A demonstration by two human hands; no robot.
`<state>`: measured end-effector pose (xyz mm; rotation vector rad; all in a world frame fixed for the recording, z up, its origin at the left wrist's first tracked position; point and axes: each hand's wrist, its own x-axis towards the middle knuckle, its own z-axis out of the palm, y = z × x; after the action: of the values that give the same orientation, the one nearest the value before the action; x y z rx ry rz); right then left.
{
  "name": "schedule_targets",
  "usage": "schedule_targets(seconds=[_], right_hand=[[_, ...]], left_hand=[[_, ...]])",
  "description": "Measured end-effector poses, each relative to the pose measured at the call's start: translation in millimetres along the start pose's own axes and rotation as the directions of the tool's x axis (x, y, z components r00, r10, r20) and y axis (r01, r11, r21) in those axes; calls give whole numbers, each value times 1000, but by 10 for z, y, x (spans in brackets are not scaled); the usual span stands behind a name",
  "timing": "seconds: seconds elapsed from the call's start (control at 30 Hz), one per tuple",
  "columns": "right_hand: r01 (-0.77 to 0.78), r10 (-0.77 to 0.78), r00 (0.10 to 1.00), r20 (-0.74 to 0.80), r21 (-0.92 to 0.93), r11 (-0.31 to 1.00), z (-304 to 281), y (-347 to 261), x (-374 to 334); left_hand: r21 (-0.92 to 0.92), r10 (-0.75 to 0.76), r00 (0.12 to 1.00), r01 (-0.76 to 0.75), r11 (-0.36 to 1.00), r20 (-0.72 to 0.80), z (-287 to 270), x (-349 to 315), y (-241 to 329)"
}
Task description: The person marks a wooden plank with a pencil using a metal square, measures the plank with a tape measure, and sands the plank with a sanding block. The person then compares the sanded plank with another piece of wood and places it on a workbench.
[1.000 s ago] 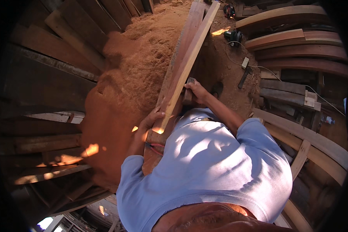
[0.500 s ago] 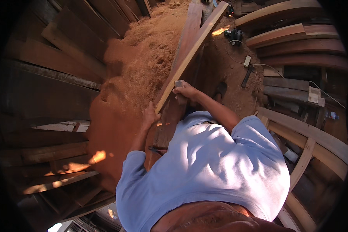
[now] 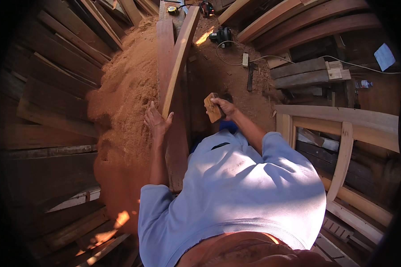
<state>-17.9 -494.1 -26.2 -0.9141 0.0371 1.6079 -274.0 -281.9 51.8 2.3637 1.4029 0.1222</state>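
Observation:
A long board (image 3: 181, 55) stands on edge, its pale narrow face up, running away from me over a wider reddish plank (image 3: 177, 147). By the board's near end, my left hand (image 3: 157, 121) is open with fingers spread. Its thumb is close to the end; whether it touches I cannot tell. To the right, apart from the board, my right hand (image 3: 223, 107) grips a small yellowish wooden block (image 3: 213, 110) with a dark mark on its face. The block's underside is hidden.
Sawdust (image 3: 124, 98) heaps along the left, beside stacked dark boards (image 3: 58, 111). A black power tool (image 3: 221, 35), a white socket block (image 3: 245, 59) with a cord, and a hammer (image 3: 250, 76) lie right. A tape measure (image 3: 173, 10) sits far off. A wooden frame (image 3: 343, 115) stands at right.
My right hand has lifted the wooden block off the board and moved it right, turning its face up. My left hand has let go of the board's near end and spread its fingers. The view has shifted.

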Motion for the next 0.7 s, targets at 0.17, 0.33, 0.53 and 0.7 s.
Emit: schedule_targets(seconds=[0.17, 0.33, 0.53, 0.7], right_hand=[[-8, 11, 999, -43, 66, 998, -234, -292, -136], [-123, 103, 989, 108, 200, 972, -544, -804, -247], [-66, 75, 995, -69, 122, 990, -1463, -1315, -224], [93, -56, 960, -276, 123, 988, -1905, -1609, -192]], left_hand=[[4, -97, 983, 97, 995, 154, 106, 708, 590], [110, -192, 972, 178, 978, 133, 345, 843, 438], [94, -269, 935, 254, 963, 231, 238, 895, 666], [142, -270, 937, 243, 960, 223, 338, 975, 531]])
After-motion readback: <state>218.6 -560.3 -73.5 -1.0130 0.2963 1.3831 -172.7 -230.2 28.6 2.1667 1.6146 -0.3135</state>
